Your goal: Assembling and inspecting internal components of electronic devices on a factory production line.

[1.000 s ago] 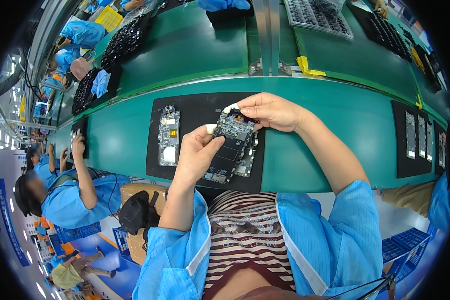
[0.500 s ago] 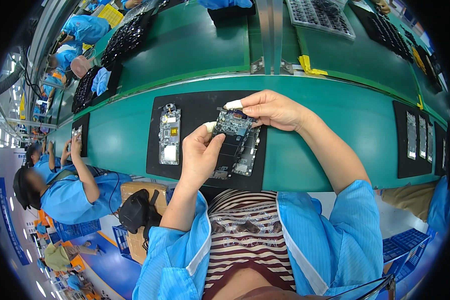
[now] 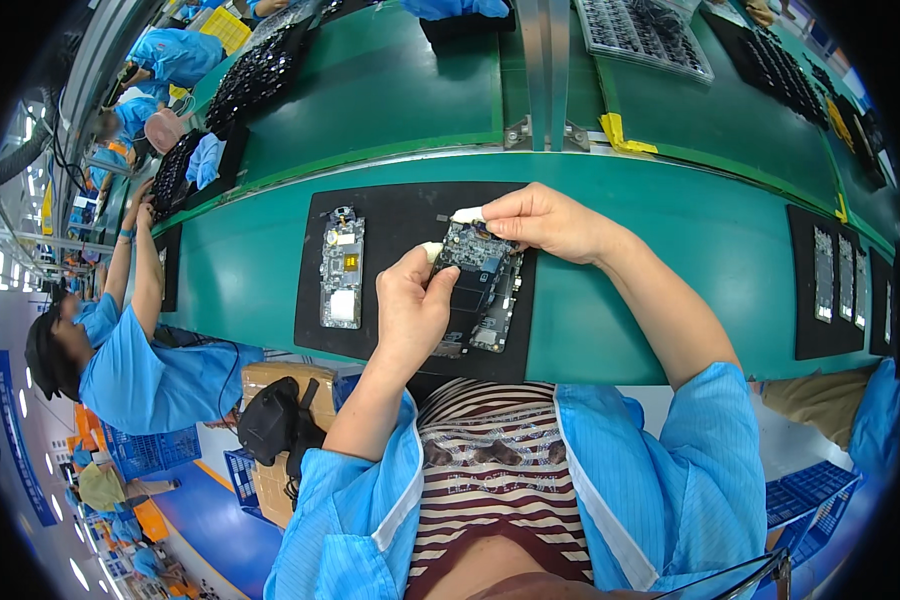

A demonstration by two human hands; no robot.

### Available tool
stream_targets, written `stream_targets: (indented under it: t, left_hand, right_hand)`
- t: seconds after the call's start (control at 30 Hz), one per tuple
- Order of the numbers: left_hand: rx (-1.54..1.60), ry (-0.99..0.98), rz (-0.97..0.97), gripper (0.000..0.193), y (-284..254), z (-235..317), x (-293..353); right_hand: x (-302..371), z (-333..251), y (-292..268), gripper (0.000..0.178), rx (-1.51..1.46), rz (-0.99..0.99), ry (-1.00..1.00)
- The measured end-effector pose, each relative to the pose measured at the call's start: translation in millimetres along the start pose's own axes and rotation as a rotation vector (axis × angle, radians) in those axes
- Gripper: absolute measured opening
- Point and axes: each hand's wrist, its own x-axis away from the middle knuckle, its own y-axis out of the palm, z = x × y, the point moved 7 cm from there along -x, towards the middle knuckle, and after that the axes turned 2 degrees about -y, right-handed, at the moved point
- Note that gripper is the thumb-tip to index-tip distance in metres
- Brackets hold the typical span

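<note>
My left hand grips the left edge of an opened phone with a bare circuit board, between thumb and fingers. At the top end of that same phone, my right hand is closed in a pinch, its fingertips on the board's upper edge. Whatever small part may be between them is hidden. White finger covers show on both hands. Beneath the held phone, partly hidden, lies another opened phone on a black mat. A third opened phone, with a yellow patch and a white square, rests at the mat's left.
The mat lies on a green bench. More boards sit on a black mat at the right. A metal post rises behind, with yellow tape beside it. A co-worker in blue reaches over the bench at the left.
Both my hands and the held phone have shifted slightly right, with the grip unchanged. The co-worker at the left has stretched both arms farther across the bench.
</note>
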Motion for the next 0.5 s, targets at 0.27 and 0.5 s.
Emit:
stream_targets:
  t: [0.27,0.5]
  left_hand:
    - [0.036,-0.047,-0.015,0.003,-1,1,6]
    - [-0.116,-0.051,0.010,0.002,-9,0,5]
  right_hand:
    - [-1,-4,15,0.027,0.365,-0.102,-0.160]
    - [-2,-10,23,0.023,0.443,0.012,-0.353]
